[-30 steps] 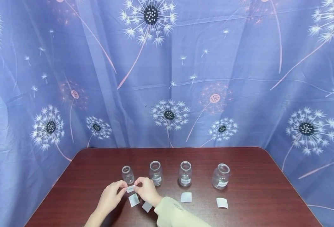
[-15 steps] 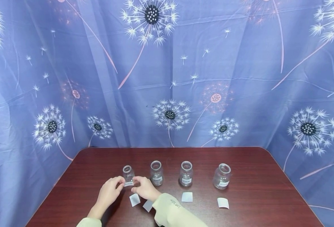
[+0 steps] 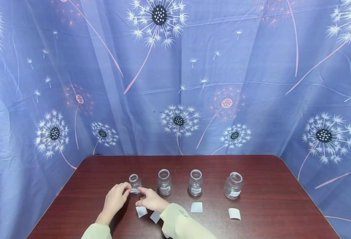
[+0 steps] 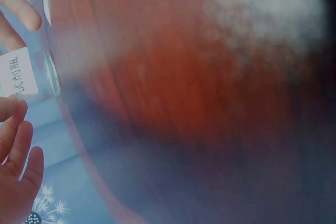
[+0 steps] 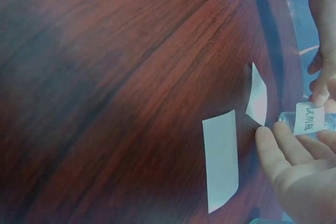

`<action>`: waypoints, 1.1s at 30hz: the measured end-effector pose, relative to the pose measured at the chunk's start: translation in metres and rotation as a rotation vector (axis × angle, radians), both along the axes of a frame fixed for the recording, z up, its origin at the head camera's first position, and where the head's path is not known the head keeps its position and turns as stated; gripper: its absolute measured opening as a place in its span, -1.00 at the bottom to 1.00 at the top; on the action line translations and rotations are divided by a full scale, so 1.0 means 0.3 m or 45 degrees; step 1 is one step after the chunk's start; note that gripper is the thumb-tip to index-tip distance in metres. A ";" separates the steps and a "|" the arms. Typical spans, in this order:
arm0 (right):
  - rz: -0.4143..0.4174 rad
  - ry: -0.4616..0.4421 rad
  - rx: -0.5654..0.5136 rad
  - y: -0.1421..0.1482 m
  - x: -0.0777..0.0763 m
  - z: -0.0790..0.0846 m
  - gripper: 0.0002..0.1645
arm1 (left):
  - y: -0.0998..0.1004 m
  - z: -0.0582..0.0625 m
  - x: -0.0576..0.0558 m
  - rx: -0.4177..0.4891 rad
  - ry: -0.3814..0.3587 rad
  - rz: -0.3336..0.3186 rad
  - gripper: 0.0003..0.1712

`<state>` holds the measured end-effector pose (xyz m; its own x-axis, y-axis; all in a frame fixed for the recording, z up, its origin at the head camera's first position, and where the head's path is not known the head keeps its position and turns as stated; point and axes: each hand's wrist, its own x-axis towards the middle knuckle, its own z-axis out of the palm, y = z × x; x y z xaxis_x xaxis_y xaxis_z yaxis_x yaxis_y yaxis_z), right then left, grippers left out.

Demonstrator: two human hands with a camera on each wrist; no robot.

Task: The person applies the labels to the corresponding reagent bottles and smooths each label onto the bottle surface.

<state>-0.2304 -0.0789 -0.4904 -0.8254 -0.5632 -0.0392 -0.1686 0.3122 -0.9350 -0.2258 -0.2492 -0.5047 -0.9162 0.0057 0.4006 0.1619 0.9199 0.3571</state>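
A small clear glass jar (image 3: pixel 134 181) stands at the left end of a row of jars, with a white handwritten label (image 3: pixel 134 191) against its front. My left hand (image 3: pixel 115 199) pinches the label's left end between thumb and forefinger, as the left wrist view of the label (image 4: pixel 19 74) shows. At the other end, my right hand (image 3: pixel 153 200) touches the label with straight fingers, its thumb held apart. The right wrist view shows the label (image 5: pixel 308 119) lying across the jar's side. Part of the jar is hidden behind the fingers.
Three more glass jars, the second (image 3: pixel 165 182), third (image 3: pixel 195 183) and fourth (image 3: pixel 233 186), bear white labels. Loose white paper pieces lie nearer on the dark red table (image 3: pixel 271 199): one (image 3: pixel 141 211), another (image 3: pixel 155 216) by the right sleeve, and two farther right (image 3: pixel 196 207).
Both hands have brought the label forward from in front of the jar onto its front. The right thumb has come away from the label, leaving its fingers touching it.
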 end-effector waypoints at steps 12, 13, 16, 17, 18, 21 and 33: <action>0.000 -0.049 0.048 -0.012 0.006 -0.001 -0.20 | 0.003 0.002 -0.005 -0.115 0.078 0.032 -0.84; 0.000 -0.058 0.045 -0.013 0.007 0.000 -0.20 | 0.005 0.004 -0.004 -0.123 0.087 0.033 -0.84; -0.001 -0.083 0.023 -0.016 0.011 0.003 -0.18 | 0.007 0.005 -0.004 -0.148 0.113 0.043 -0.84; -0.003 -0.090 0.014 -0.017 0.013 0.005 -0.17 | 0.008 0.006 -0.004 -0.154 0.121 0.046 -0.84; -0.005 -0.098 0.004 -0.019 0.014 0.006 -0.17 | 0.008 0.007 -0.003 -0.163 0.128 0.048 -0.84; -0.011 -0.108 -0.016 -0.022 0.016 0.009 -0.16 | 0.009 0.006 -0.005 -0.178 0.139 0.050 -0.84; 0.003 -0.116 -0.030 -0.026 0.011 0.000 -0.16 | 0.015 0.003 -0.020 -0.146 0.120 0.090 -0.71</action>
<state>-0.2269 -0.0866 -0.4904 -0.8176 -0.5670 -0.1006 -0.0834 0.2895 -0.9535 -0.2316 -0.2446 -0.5039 -0.8742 -0.0069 0.4855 0.1230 0.9641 0.2353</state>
